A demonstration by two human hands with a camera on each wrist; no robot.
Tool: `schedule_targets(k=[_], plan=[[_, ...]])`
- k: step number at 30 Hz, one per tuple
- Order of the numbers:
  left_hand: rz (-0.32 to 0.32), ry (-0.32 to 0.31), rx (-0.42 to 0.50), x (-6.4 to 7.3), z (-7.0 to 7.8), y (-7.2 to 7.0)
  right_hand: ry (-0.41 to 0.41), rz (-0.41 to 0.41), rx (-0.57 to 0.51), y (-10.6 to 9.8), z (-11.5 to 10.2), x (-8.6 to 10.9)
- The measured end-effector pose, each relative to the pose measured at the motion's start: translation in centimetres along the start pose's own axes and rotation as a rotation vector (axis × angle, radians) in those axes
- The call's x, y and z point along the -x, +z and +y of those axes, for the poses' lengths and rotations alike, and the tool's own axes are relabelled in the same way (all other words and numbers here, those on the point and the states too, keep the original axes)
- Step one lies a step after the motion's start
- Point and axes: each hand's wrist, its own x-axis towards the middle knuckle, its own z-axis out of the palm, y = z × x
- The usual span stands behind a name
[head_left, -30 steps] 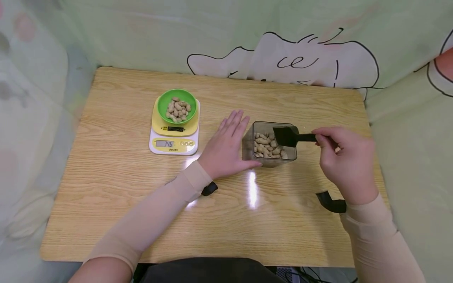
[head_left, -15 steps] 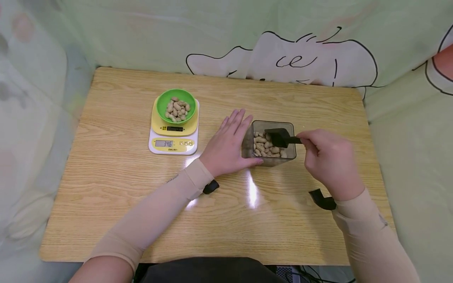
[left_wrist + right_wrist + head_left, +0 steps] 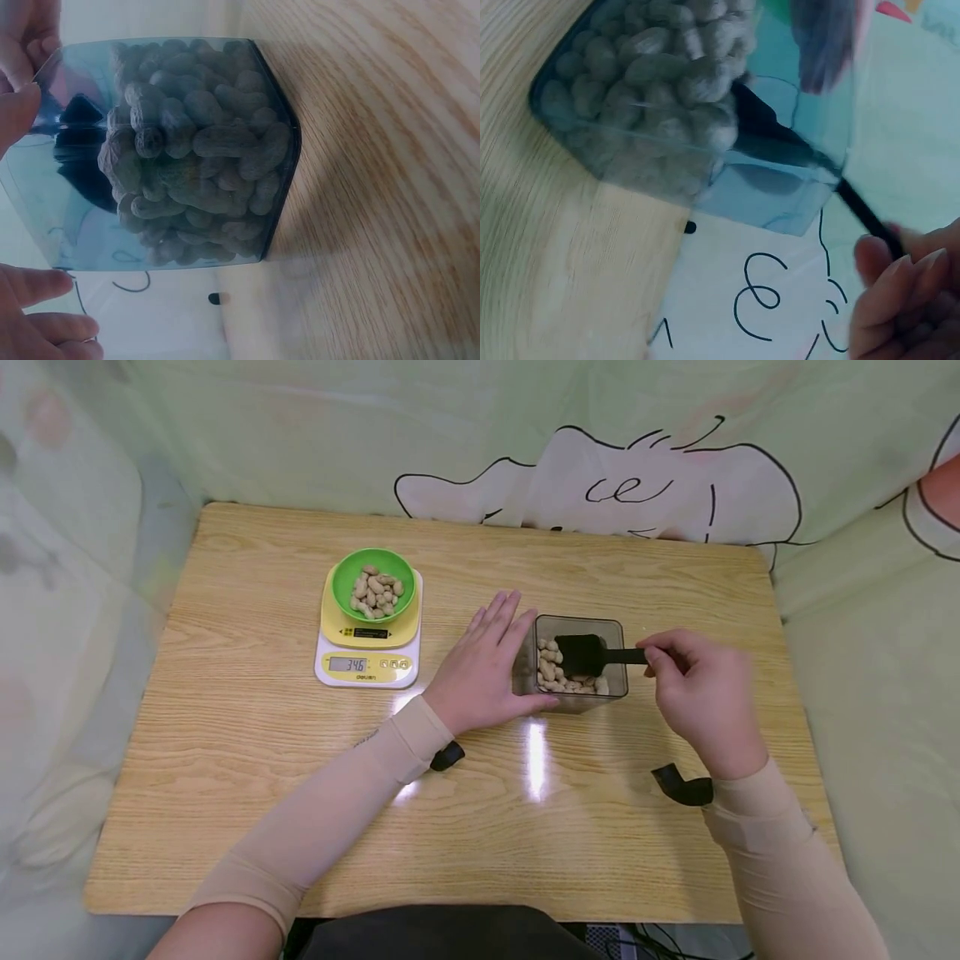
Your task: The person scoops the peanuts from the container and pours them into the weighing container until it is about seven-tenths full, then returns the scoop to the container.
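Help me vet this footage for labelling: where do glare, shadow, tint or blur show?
Head view: bright glare on the table, soft shadow beside the right sleeve; left wrist view: peanuts dim and bluish through the container; right wrist view: peanuts slightly blurred.

Bright, even light is filling the head view, apparently falling from overhead: white glare is streaking the pale wood-grain tabletop (image 3: 315, 843), and a soft shadow is lying beside the beige-sleeved right forearm (image 3: 780, 852). The person's bare right hand (image 3: 705, 693) is blurring slightly at the knuckles, while digits on the yellow-and-white plastic digital scale (image 3: 367, 650) are showing crisply. Both wrist views are looking dimmer and hazier. The clear grey-tinted plastic box (image 3: 67, 232) is dulling the tan unshelled peanuts (image 3: 202, 157) behind its bluish walls.
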Motion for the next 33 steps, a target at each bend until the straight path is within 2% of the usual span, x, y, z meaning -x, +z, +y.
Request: schedule_targets(k=[4, 6, 7, 9, 14, 15, 17, 19, 21, 26, 28, 30, 31, 33], plan=[[-0.010, 0.003, -0.005, 0.0, 0.0, 0.0, -0.293, 0.063, 0.069, 0.6, 0.1, 0.1], [-0.017, 0.002, -0.006, -0.1, 0.0, 0.0, -0.353, 0.075, 0.070, 0.8, 0.0, 0.0], [-0.019, 0.002, -0.009, -0.1, 0.0, 0.0, -0.339, 0.070, 0.065, 0.8, -0.1, 0.0], [-0.022, 0.002, -0.013, -0.1, -0.1, 0.0, -0.238, 0.048, 0.044, 0.8, -0.3, -0.1], [-0.026, 0.005, -0.015, -0.1, -0.1, 0.0, 0.141, -0.014, -0.083, 0.7, -0.6, -0.5], [-0.025, 0.006, -0.015, -0.1, -0.1, 0.0, 0.194, -0.027, -0.107, 0.6, -0.6, -0.6], [-0.023, 0.009, -0.018, -0.1, -0.1, 0.0, 0.276, -0.053, -0.150, 0.4, -0.5, -0.7], [-0.026, 0.009, -0.022, -0.1, -0.1, 0.0, 0.298, -0.058, -0.169, 0.4, -0.5, -0.7], [-0.030, 0.007, -0.025, -0.1, -0.1, 0.0, 0.210, -0.035, -0.140, 0.6, -0.4, -0.4], [-0.042, 0.002, -0.017, -0.1, 0.0, 0.0, -0.253, 0.065, 0.025, 1.2, -0.1, 0.3], [-0.041, 0.004, -0.015, -0.2, 0.1, 0.0, -0.380, 0.083, 0.040, 1.3, 0.1, 0.4], [-0.045, 0.001, -0.014, -0.2, 0.1, -0.1, -0.411, 0.071, 0.010, 1.2, 0.3, 0.4], [-0.045, 0.000, -0.014, -0.2, 0.1, -0.1, -0.387, 0.061, -0.005, 1.2, 0.4, 0.4], [-0.047, 0.001, -0.016, -0.2, 0.1, -0.1, -0.256, 0.027, -0.063, 1.1, 0.5, 0.4]])
